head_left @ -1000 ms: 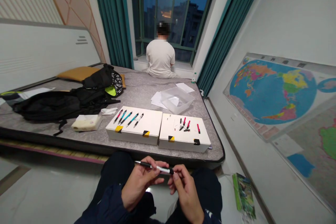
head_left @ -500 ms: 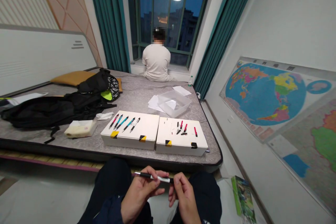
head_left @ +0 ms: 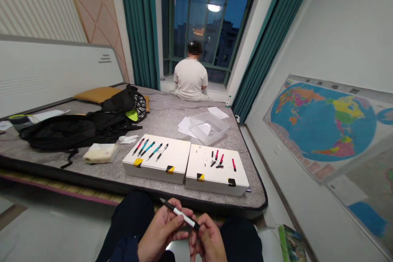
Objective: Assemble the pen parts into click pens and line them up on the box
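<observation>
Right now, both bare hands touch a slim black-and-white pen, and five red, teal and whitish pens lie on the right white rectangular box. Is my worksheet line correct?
One slip: the head view shows the five red, teal and whitish pens on the left white rectangular box instead. The left hand and right hand do touch the black-and-white pen.

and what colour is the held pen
The pen is black with a white middle, best in head view.

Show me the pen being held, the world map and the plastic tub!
Pen (head_left: 186, 217): head view, white barrel.
World map (head_left: 322, 123): head view, blue ocean.
Plastic tub (head_left: 216, 136): head view, front wall.
</observation>
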The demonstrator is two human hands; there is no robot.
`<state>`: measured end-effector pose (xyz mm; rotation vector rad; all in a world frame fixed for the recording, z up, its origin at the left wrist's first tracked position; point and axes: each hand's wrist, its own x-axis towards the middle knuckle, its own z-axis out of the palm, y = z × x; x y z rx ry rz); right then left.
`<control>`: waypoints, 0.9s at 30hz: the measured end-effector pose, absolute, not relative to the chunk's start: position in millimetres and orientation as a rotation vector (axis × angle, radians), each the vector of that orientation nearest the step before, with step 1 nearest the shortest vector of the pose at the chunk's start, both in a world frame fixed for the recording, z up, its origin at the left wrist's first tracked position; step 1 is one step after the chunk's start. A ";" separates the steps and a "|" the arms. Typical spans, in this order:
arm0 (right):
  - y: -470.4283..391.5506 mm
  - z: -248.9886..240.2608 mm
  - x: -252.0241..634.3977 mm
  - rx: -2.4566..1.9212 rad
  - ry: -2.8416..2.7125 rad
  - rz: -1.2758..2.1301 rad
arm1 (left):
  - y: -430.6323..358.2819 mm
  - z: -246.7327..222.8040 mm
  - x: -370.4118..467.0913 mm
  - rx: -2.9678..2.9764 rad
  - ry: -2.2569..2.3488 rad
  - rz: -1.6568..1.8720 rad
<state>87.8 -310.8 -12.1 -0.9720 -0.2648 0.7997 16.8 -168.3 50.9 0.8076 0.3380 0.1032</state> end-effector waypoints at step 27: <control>-15.1 -0.1 320.7 -1.821 -0.208 0.925 | 48.3 9.6 48.9 1.716 0.696 0.443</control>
